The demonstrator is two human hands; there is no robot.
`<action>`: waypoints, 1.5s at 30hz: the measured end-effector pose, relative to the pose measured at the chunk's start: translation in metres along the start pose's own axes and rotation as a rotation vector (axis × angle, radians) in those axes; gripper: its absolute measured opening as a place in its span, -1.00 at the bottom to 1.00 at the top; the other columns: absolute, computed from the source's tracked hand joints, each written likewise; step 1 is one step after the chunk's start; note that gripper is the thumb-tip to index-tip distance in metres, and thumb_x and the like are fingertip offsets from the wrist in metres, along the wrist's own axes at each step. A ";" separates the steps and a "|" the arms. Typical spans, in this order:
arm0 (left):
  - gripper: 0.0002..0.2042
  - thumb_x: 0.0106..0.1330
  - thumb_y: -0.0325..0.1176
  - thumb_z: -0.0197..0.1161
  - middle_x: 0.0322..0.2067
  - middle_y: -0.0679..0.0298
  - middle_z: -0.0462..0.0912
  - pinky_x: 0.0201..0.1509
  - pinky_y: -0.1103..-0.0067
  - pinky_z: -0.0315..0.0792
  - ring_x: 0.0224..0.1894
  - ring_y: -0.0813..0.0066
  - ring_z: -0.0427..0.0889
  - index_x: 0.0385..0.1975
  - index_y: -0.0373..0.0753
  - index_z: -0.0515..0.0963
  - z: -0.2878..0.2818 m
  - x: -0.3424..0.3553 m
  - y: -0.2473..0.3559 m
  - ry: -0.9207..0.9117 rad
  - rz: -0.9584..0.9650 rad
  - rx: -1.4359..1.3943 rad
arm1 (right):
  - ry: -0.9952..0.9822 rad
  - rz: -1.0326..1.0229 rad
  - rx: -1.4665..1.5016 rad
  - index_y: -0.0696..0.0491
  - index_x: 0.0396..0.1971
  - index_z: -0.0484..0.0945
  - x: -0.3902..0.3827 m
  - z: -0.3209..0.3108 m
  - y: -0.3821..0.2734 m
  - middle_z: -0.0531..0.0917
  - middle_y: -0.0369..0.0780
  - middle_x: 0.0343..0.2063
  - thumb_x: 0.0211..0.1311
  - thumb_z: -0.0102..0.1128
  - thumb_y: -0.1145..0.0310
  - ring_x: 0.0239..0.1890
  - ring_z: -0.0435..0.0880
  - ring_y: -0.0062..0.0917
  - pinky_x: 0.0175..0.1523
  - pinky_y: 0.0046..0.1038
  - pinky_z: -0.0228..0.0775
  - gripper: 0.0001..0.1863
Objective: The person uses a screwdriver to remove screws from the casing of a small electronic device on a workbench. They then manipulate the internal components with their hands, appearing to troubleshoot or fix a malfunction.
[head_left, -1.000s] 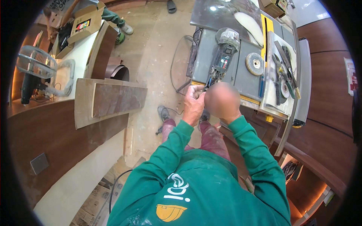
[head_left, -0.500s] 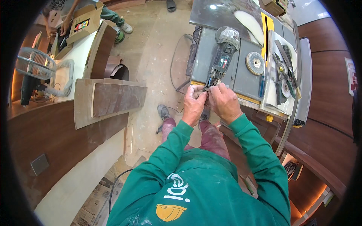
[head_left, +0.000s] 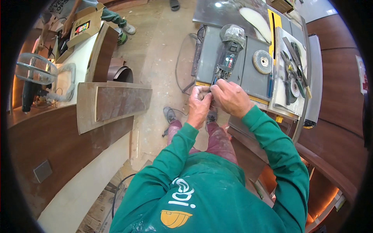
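At the front edge of a grey worktop (head_left: 254, 70), my two hands meet fingertip to fingertip. The thumb and fingers of my left hand (head_left: 199, 104) are pinched together on something small and dark. My right hand (head_left: 232, 97) is closed from above beside it, and its fingers hide whatever it grips. Just beyond them lies a dark power tool (head_left: 228, 56), probably an angle grinder, its near end opened with wires showing. The tool's far end looks wrapped in clear plastic. A round abrasive disc (head_left: 262, 62) lies flat to the right of it.
On a white board (head_left: 280, 83) at the right are pliers (head_left: 288, 73) and other hand tools. A blue-handled tool (head_left: 270, 85) lies beside it. Leaning wood panels (head_left: 122, 103) and a caged fan (head_left: 37, 69) stand left. Another person's hand (head_left: 69, 25) is near an open cardboard box (head_left: 86, 27).
My right hand has turned and its wrist has shifted a little right, with the right elbow swung outward. My left hand has barely moved. The power tool stays on the worktop.
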State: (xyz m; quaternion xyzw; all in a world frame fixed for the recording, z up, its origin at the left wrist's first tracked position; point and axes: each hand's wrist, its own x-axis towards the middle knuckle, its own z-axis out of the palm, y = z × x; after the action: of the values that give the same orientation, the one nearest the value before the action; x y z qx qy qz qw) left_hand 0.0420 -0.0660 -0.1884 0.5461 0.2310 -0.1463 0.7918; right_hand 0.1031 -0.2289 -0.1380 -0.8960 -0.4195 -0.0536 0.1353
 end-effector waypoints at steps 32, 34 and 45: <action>-0.75 0.55 -0.48 0.33 -0.27 0.29 0.79 -0.32 0.62 0.64 -0.32 0.66 0.74 0.14 -0.28 0.55 0.000 0.001 -0.005 0.043 0.062 -0.019 | 0.539 1.358 1.741 0.21 0.02 0.61 -0.019 0.005 -0.063 0.80 -0.15 -0.15 0.52 0.36 0.43 -0.19 0.87 -0.44 -0.05 -0.38 0.83 -0.78; -0.75 0.55 -0.48 0.33 -0.25 0.27 0.79 -0.29 0.61 0.66 -0.30 0.64 0.75 0.15 -0.28 0.53 0.002 0.000 -0.004 0.027 0.053 -0.051 | 0.535 1.365 1.738 0.19 0.02 0.62 -0.021 0.005 -0.062 0.80 -0.16 -0.17 0.52 0.37 0.41 -0.21 0.86 -0.46 -0.07 -0.40 0.82 -0.77; -0.72 0.57 -0.51 0.30 -0.20 0.22 0.80 -0.23 0.58 0.70 -0.30 0.58 0.78 0.20 -0.32 0.48 0.004 -0.004 0.002 0.011 -0.007 -0.155 | 0.435 1.393 1.007 0.21 -0.20 0.74 0.000 0.015 -0.070 0.84 -0.18 -0.38 0.42 0.43 0.34 -0.36 0.81 -0.59 -0.22 -0.47 0.67 -0.78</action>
State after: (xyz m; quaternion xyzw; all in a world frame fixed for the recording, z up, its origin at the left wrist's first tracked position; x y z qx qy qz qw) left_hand 0.0400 -0.0692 -0.1837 0.4830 0.2479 -0.1280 0.8300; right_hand 0.0488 -0.1819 -0.1381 -0.7520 0.2825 0.0629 0.5923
